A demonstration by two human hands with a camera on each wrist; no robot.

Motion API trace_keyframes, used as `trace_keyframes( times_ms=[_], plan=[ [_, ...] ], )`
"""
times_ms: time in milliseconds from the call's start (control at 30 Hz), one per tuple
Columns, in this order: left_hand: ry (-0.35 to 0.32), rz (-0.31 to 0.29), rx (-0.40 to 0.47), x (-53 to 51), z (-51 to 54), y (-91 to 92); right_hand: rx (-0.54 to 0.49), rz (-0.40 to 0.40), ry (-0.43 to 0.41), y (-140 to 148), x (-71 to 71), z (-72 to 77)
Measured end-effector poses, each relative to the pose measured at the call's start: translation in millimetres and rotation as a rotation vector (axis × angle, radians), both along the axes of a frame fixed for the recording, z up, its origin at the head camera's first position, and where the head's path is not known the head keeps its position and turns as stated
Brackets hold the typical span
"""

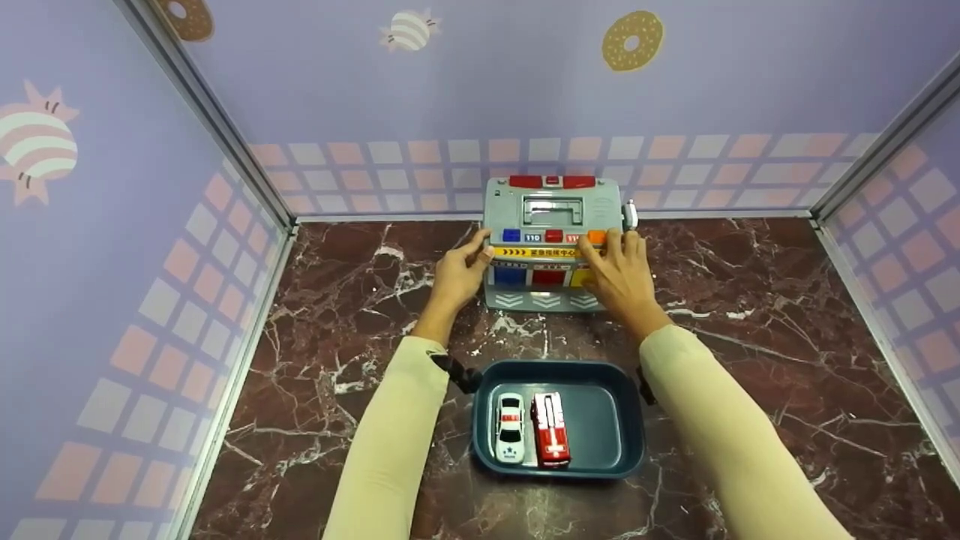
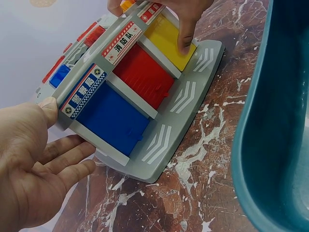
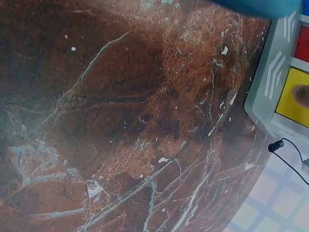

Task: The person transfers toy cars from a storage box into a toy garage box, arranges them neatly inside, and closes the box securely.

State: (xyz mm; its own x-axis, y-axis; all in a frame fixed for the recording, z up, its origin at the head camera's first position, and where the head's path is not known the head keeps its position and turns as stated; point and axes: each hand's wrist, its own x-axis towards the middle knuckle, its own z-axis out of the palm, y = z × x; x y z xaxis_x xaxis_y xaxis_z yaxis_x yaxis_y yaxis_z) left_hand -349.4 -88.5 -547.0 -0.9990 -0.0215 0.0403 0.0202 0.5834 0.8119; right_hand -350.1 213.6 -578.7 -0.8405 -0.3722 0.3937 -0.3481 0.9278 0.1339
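A grey toy garage (image 1: 551, 301) stands against the back wall, with a blue door (image 2: 113, 118), a red door (image 2: 142, 75) and a yellow door (image 2: 169, 41), all down. My left hand (image 1: 459, 276) holds its left side, thumb on the front roof corner and fingers along the side wall. Over the right front ledge my right hand (image 1: 624, 277) grips, thumb against the yellow door and fingers on top beside the orange button (image 1: 597, 236). In the right wrist view only a fingertip (image 3: 302, 95) shows, over the yellow door.
Nearer me sits a dark teal tray (image 1: 559, 472) holding a white toy police car (image 1: 510, 429) and a red toy fire truck (image 1: 551, 435). A small white handset (image 1: 631, 215) hangs on the garage's right side. Walls enclose the marbled tabletop (image 1: 337, 322) left, right and behind.
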Motion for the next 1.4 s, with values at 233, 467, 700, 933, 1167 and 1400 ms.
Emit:
trace_keyframes(
  times_ms=[233,467,700,933,1167,1400],
  plan=[
    [-0.012,0.002,0.006,0.9,0.1,0.4,-0.022,0.015,0.018,0.6,-0.5,-2.0],
    [0.0,-0.006,0.007,0.0,0.0,0.4,-0.013,0.02,0.044,0.6,-0.5,-2.7],
    [0.004,0.0,0.016,0.2,0.1,-0.3,-0.004,0.012,0.029,-1.6,-1.2,-0.5],
    [-0.013,0.009,0.022,-0.2,-1.0,-0.3,-0.011,0.007,0.023,-3.1,-2.1,-1.1],
    [-0.022,0.006,0.016,-0.4,-1.7,-1.0,-0.026,0.008,0.016,-4.0,-2.1,-1.4],
    [-0.018,0.001,0.009,-0.5,0.3,0.2,-0.033,0.002,0.038,-3.4,-2.9,-2.2]
  ],
)
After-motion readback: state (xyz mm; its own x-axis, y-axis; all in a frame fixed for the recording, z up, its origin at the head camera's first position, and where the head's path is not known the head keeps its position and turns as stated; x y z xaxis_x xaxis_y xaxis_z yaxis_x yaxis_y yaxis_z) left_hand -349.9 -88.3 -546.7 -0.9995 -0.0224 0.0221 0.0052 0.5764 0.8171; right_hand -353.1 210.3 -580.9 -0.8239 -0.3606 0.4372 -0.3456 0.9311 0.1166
